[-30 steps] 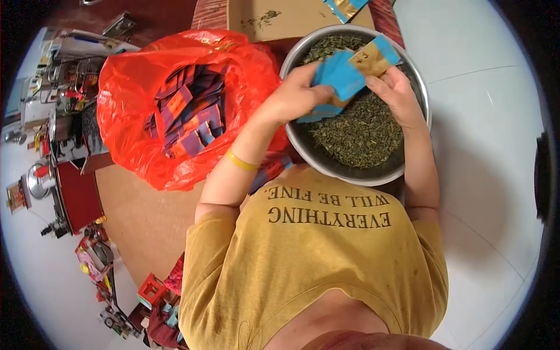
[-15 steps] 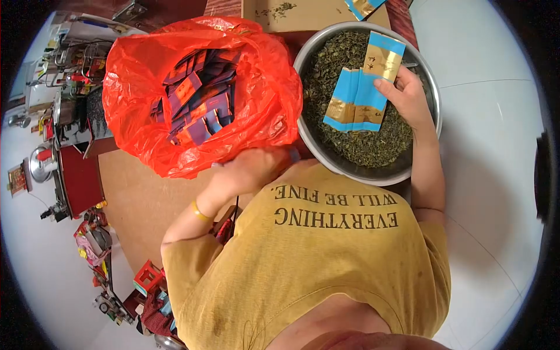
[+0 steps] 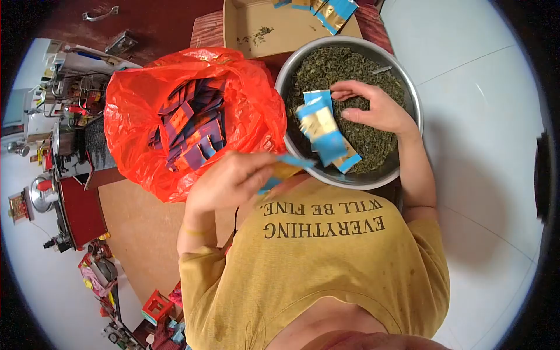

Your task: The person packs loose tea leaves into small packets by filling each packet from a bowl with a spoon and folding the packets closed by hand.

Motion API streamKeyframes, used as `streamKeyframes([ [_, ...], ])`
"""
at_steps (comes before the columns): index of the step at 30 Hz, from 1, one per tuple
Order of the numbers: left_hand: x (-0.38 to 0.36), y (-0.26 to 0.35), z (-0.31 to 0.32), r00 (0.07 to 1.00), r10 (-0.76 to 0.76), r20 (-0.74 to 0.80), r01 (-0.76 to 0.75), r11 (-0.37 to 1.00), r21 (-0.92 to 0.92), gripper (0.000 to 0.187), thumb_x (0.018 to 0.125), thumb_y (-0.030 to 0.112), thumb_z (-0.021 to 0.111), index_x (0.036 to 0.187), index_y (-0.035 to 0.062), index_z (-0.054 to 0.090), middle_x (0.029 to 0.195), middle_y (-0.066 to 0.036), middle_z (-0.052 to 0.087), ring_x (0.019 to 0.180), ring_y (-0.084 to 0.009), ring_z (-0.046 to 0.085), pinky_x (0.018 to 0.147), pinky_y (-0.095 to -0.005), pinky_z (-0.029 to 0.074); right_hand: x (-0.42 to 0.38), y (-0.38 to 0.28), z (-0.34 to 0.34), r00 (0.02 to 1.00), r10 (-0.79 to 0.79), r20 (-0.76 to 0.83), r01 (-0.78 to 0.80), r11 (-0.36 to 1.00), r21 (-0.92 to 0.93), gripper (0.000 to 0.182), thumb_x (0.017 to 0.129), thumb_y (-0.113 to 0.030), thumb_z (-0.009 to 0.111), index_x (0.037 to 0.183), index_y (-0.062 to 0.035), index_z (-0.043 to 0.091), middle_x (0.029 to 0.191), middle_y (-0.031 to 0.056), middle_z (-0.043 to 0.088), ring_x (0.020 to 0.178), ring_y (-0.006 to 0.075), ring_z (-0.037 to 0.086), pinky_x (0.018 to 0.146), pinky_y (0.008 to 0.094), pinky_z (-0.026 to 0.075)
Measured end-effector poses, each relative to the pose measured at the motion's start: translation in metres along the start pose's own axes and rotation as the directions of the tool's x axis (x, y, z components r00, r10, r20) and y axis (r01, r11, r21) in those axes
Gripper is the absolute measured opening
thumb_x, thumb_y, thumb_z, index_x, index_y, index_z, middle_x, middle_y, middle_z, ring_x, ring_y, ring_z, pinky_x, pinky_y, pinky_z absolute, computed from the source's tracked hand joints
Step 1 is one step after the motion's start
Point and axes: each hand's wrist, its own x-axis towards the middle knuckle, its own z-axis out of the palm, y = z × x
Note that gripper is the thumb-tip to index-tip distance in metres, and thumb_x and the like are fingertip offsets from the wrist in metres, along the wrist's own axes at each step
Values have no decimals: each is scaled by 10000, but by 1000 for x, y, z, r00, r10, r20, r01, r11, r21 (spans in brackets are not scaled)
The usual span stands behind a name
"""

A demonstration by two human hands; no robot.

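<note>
The left hand [image 3: 230, 182] keeps its grip closed on a blue-and-gold packet [image 3: 286, 170], blurred, near the yellow shirt [image 3: 326, 268]; the right hand [image 3: 379, 111] has a released grip, thumb and fingers apart, just beside blue-and-gold packets [image 3: 324, 131] overlapping askew on dried leaves [image 3: 376, 149] in the metal bowl [image 3: 344, 41]

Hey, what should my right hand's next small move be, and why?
I'd probably close your right hand on the blue-and-gold packets over the leaves in the bowl. It is open right beside them, while your left hand is busy holding another packet, blurred, near the bowl's edge.
</note>
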Motion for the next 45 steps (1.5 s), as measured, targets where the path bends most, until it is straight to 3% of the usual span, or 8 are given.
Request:
streamKeyframes([
  [5, 71, -7, 21, 888, -113, -445, -166, 824, -541, 230, 1005, 136, 494, 1155, 13, 616, 969, -53, 673, 852, -102, 610, 755, -265, 503, 3, -1, 4, 993, -105, 47, 115, 933, -342, 310, 862, -193, 652, 1136, -47, 657, 1066, 77, 695, 962, 202, 636, 913, 342, 468],
  [11, 150, -21, 37, 749, -326, -577, -439, 408, -800, 223, 1024, 169, 487, 1154, 21, 591, 1011, -11, 661, 877, -57, 592, 760, -239, 497, 27, -26, -8, 997, 70, -27, -69, 997, 39, 274, 946, -119, 619, 1179, 25, 602, 922, 41, 672, 853, 69, 593, 754, 240, 489],
  [16, 162, -44, 53, 648, -143, -749, -399, 773, -493, 431, 991, 115, 518, 1377, -45, 411, 1305, -136, 531, 1174, -206, 533, 1002, -327, 420, 47, 12, 7, 985, 50, -163, 3, 952, 306, 237, 943, -143, 645, 1122, 11, 626, 740, -51, 578, 671, 21, 482, 584, 223, 406],
  [21, 159, -60, 67, 487, -13, -874, -432, 866, -253, 630, 862, 4, 536, 1449, -45, 311, 1481, -269, 298, 1384, -360, 334, 1121, -470, 309, 45, 21, 3, 980, 84, -182, 2, 905, 426, 245, 956, -119, 615, 1153, 25, 597, 928, 12, 660, 834, 46, 598, 730, 215, 489],
  [24, 153, -47, 57, 633, 432, -642, -15, 836, 548, 871, 680, 27, 613, 1474, -36, 263, 1486, -276, 295, 1411, -440, 257, 1143, -635, 103, 41, 20, -2, 973, 122, -199, -37, 923, 383, 257, 949, -108, 615, 1167, 25, 586, 911, 7, 654, 837, 48, 596, 745, 212, 489],
  [27, 156, -30, 62, 801, 330, -500, -61, 875, 480, 832, 717, 15, 596, 1474, -36, 254, 1466, -257, 350, 1415, -389, 282, 1150, -610, 102, 40, 23, -2, 983, 67, -169, 14, 897, 441, 253, 939, -142, 623, 1131, 24, 610, 870, 25, 653, 809, 55, 598, 700, 218, 491],
  [32, 161, -46, 65, 748, 326, -578, -61, 901, 429, 758, 785, 53, 617, 1455, -59, 282, 1004, -177, 549, 987, -371, 529, 1087, -587, 256, 35, 10, -12, 983, 72, -167, 16, 881, 473, 365, 973, -329, 597, 1113, 7, 624, 854, 21, 649, 783, 72, 615, 670, 223, 499],
  [45, 161, -48, 67, 728, 188, -659, -54, 974, 218, 637, 805, 4, 619, 1391, -34, 373, 1054, -237, 535, 1006, -410, 528, 866, -477, 447, 38, 11, -1, 996, 60, -67, -16, 849, 528, 428, 959, -316, 630, 1249, -16, 535, 851, 1, 625, 735, 64, 564, 642, 223, 476],
])
